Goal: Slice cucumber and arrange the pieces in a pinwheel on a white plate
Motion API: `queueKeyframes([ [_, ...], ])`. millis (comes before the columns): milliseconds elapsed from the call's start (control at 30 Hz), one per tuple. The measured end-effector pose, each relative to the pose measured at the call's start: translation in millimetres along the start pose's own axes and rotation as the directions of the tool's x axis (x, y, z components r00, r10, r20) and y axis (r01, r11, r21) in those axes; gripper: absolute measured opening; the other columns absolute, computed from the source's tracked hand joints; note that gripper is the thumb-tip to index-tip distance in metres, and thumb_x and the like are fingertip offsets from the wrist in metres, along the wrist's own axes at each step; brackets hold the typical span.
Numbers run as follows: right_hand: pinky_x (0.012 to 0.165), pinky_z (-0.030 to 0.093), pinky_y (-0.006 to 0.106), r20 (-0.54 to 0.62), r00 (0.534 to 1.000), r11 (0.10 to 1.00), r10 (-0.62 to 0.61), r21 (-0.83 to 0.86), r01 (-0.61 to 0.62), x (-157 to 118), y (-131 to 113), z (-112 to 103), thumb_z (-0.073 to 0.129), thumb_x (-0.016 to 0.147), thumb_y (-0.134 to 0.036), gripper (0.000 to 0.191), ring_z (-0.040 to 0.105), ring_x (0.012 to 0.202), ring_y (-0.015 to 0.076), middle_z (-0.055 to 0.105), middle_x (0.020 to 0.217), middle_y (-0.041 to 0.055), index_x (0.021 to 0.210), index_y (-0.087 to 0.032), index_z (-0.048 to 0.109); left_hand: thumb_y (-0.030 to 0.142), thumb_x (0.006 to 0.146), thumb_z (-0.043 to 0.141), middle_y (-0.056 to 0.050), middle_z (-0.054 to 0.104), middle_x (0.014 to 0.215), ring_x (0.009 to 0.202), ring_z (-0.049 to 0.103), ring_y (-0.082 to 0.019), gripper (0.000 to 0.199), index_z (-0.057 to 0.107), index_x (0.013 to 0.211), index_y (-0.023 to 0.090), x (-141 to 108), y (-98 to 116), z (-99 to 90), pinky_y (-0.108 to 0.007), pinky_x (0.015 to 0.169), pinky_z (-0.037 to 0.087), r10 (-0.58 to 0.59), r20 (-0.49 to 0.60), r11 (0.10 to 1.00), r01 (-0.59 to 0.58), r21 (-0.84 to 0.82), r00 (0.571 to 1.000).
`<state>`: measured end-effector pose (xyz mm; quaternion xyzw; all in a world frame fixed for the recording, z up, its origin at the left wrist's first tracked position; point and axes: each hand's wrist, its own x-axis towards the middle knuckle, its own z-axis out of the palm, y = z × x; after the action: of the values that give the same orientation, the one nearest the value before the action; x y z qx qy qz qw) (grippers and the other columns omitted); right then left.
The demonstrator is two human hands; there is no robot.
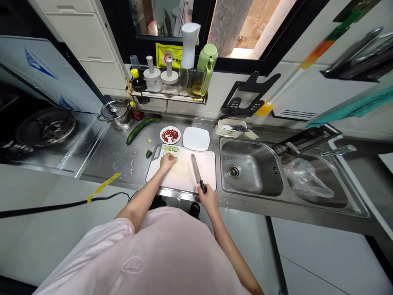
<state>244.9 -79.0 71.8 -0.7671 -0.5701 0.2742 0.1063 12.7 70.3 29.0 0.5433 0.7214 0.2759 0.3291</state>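
The left hand point(167, 162) rests palm-down on the cucumber slices point(170, 148) at the far end of the white cutting board point(184, 176), its fingers curled narrow; I cannot tell whether it pinches a slice. The right hand point(206, 198) is closed around the black handle of the kitchen knife point(195, 168). The board lies at the front edge of the stainless steel surface point(119, 164), just left of the sink point(250, 166).

Risks, as I judge them: the blade stands near the left fingers, so a sideways slip could cut them. Water droplets point(132, 168) on the surface could let the board slide under pressure.

Counts: I see one knife, one board and one whole cucumber point(143, 130) near the back edge. There are two plates: one round, holding chopped red chilies point(170, 135), and one square point(195, 138). About six slices lie in the row; the left hand hides any others. One loose slice point(149, 140) and one cucumber piece point(149, 153) lie on the surface.
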Motion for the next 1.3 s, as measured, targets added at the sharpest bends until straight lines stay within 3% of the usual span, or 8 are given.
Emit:
queueKeyframes([
  [233, 0.060, 0.032, 0.024, 0.022, 1.000, 1.000, 0.008, -0.022, -0.008, 3, -3, 0, 0.038, 0.087, -0.050, 0.040, 0.059, 0.077, 0.0185, 0.066, 0.084, 0.0058, 0.100, -0.019, 0.061, 0.020, 0.070, 0.057, 0.001, 0.061, 0.071, 0.065, 0.054, -0.010, 0.015, 0.063, 0.084, 0.016, 19, -25, -25.3, -0.021, 0.066, 0.043, -0.045, -0.175, 0.999, 0.040, -0.033, 0.984],
  [600, 0.061, 0.033, 0.024, 0.028, 1.000, 0.999, 0.007, -0.043, -0.006, 8, -4, 2, 0.039, 0.087, -0.051, 0.042, 0.059, 0.078, 0.0187, 0.066, 0.086, 0.0056, 0.103, -0.019, 0.061, 0.019, 0.074, 0.053, -0.003, 0.065, 0.074, 0.071, 0.058, -0.014, 0.022, 0.065, 0.091, 0.018, 22, -30, -40.9, -0.025, 0.074, 0.044, -0.023, -0.189, 0.978, 0.061, 0.198, 0.982],
  [1033, 0.063, 0.035, 0.024, 0.048, 0.999, 0.998, 0.000, -0.058, 0.002, 8, -5, 4, 0.037, 0.088, -0.051, 0.042, 0.060, 0.080, 0.0193, 0.067, 0.087, 0.0061, 0.103, -0.019, 0.060, 0.019, 0.077, 0.048, -0.007, 0.065, 0.088, 0.084, 0.059, -0.018, 0.025, 0.064, 0.097, 0.017, 18, -24, -40.2, -0.028, 0.083, 0.043, 0.064, -0.159, 0.942, -0.007, 0.334, 0.985],
  [1300, 0.070, 0.038, 0.027, 0.066, 0.998, 0.991, 0.010, -0.137, -0.001, 4, -11, -3, 0.032, 0.091, -0.052, 0.047, 0.061, 0.087, 0.0211, 0.067, 0.094, 0.0097, 0.111, -0.020, 0.059, 0.022, 0.080, 0.049, -0.010, 0.060, 0.104, 0.093, 0.056, -0.021, 0.027, 0.062, 0.104, 0.019, 23, 8, -21.5, -0.031, 0.085, 0.042, 0.155, -0.087, 0.931, -0.116, 0.345, 0.984],
])
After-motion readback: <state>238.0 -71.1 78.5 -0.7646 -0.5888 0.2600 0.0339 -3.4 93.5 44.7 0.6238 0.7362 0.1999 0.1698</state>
